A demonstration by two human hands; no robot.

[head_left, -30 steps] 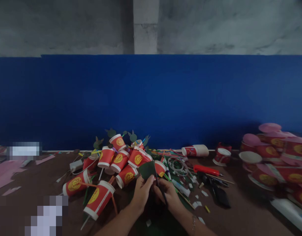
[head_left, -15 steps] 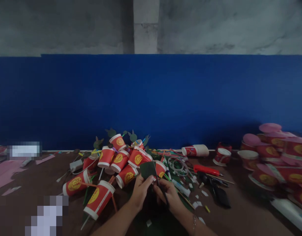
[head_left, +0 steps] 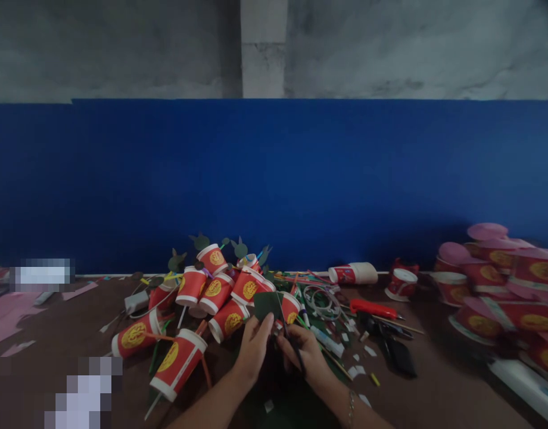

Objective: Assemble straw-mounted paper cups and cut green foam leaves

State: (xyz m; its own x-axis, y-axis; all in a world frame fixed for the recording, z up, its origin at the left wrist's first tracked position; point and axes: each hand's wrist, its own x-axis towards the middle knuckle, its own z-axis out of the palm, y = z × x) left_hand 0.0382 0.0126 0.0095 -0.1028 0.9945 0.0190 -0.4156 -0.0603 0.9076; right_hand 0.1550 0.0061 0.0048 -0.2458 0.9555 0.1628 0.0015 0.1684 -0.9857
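My left hand [head_left: 255, 342] pinches a piece of dark green paper [head_left: 267, 305] that stands up above the fingers. In my right hand [head_left: 303, 351] is a pair of dark scissors [head_left: 288, 333], its blade pointing up along the paper's right edge. The fingers of that hand are wrapped round the handles. Just beyond both hands lies a heap of red and white paper cups [head_left: 217, 292] with yellow emblems and straws. Green paper cutouts [head_left: 240, 248] stick up at the back of the heap. Beneath my hands the surface is dark and hard to make out.
To the right lie a coiled pale cable [head_left: 322, 301], a red box cutter [head_left: 373, 308], a black object [head_left: 399, 354] and white paper scraps [head_left: 357, 372]. Cups with pink paper [head_left: 488, 274] pile up far right. Pink sheets [head_left: 15, 313] lie far left. A blue wall band [head_left: 274, 179] rises behind.
My left thumb has shifted slightly up against the green paper. The scissors and the right hand stay almost in place; the whole view has drifted a little.
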